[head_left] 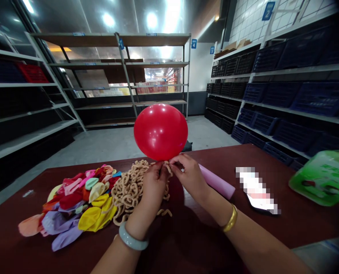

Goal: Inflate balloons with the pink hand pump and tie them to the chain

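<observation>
An inflated red balloon (160, 131) stands upright above the table, its neck down between my hands. My left hand (155, 180) is closed, thumb and fingers pinched at the balloon's neck. Just to the right, my right hand (189, 171) pinches at the same spot, where a short bit of tan cord shows between the fingertips. Whether the neck is knotted is hidden by the fingers. Behind and left of my left hand lies a heap of tan fuzzy cord loops (128, 190). Farther left is a pile of flat balloons (72, 198) in several colours.
On the dark red table (192, 243) lie a pink cylinder (216, 182), a phone (258, 192) with a blurred screen and a green plastic package (323, 179). Metal shelves (155, 64) stand behind; dark crates (275, 95) fill racks at the right.
</observation>
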`<state>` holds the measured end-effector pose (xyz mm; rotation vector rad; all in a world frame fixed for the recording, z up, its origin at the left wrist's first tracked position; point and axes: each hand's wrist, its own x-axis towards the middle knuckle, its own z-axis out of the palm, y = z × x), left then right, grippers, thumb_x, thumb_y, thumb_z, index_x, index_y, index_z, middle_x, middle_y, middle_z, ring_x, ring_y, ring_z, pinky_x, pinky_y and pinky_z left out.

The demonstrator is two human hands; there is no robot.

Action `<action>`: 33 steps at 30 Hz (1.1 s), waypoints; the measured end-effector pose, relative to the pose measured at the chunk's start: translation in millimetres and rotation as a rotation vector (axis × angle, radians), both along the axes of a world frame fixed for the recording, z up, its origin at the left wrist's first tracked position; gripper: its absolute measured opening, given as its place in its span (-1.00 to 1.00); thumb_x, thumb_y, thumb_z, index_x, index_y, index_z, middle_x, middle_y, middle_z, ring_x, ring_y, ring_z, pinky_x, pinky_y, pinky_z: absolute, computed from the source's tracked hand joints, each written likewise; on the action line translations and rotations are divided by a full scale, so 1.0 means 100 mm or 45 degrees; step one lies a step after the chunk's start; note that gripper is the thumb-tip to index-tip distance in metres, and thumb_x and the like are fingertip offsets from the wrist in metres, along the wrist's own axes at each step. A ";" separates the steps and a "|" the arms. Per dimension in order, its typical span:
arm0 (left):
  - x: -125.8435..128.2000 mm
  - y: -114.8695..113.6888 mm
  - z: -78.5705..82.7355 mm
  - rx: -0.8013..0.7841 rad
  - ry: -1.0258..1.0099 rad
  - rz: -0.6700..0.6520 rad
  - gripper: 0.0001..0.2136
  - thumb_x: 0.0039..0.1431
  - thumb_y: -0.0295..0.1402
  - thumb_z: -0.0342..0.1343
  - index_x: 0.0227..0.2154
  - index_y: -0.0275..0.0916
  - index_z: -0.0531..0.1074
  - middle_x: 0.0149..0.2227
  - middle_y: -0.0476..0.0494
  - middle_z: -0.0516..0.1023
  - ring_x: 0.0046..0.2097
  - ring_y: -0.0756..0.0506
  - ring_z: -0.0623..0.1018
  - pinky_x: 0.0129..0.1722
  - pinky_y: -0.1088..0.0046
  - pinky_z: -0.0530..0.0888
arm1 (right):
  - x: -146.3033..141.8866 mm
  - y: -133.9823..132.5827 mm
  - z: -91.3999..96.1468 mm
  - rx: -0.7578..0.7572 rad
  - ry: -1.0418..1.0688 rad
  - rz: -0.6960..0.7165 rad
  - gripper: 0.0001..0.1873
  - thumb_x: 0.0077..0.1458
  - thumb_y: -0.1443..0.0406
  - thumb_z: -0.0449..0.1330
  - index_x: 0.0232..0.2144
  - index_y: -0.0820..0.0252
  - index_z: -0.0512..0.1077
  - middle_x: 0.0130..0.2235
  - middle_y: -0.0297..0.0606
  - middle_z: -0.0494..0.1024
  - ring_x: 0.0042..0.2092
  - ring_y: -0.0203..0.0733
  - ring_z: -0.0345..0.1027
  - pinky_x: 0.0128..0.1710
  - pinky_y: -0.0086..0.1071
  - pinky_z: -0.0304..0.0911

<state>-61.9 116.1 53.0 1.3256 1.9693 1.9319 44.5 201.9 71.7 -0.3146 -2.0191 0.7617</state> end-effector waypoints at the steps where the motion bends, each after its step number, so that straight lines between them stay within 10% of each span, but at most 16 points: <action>1: 0.00 0.00 0.00 -0.003 0.034 0.014 -0.87 0.12 -0.39 0.10 -0.38 -0.20 0.56 -0.43 -0.09 0.53 -0.37 -0.09 0.44 -0.32 0.47 0.29 | 0.00 0.00 0.00 -0.008 -0.002 -0.003 -0.92 0.10 0.40 0.19 -0.35 0.13 0.45 -0.33 -0.27 0.52 -0.25 -0.18 0.37 -0.20 -0.33 0.24; 17: -0.01 0.03 -0.03 0.000 -0.034 -0.162 -0.89 0.11 -0.37 0.13 -0.43 -0.20 0.56 -0.46 -0.11 0.48 -0.34 -0.10 0.44 -0.24 0.45 0.33 | 0.02 -0.02 0.00 0.148 -0.039 -0.184 -0.89 0.06 0.42 0.16 -0.45 0.15 0.31 -0.37 -0.27 0.42 -0.28 -0.18 0.30 -0.25 -0.35 0.21; 33: -0.02 -0.02 -0.04 0.008 0.019 -0.038 -0.81 0.18 -0.30 0.05 -0.31 -0.27 0.51 -0.43 -0.05 0.51 -0.37 -0.05 0.47 -0.33 0.47 0.37 | 0.05 -0.02 0.03 0.173 -0.007 0.079 -0.90 0.21 0.35 0.10 -0.30 0.14 0.43 -0.25 -0.23 0.52 -0.15 -0.16 0.36 -0.08 -0.29 0.23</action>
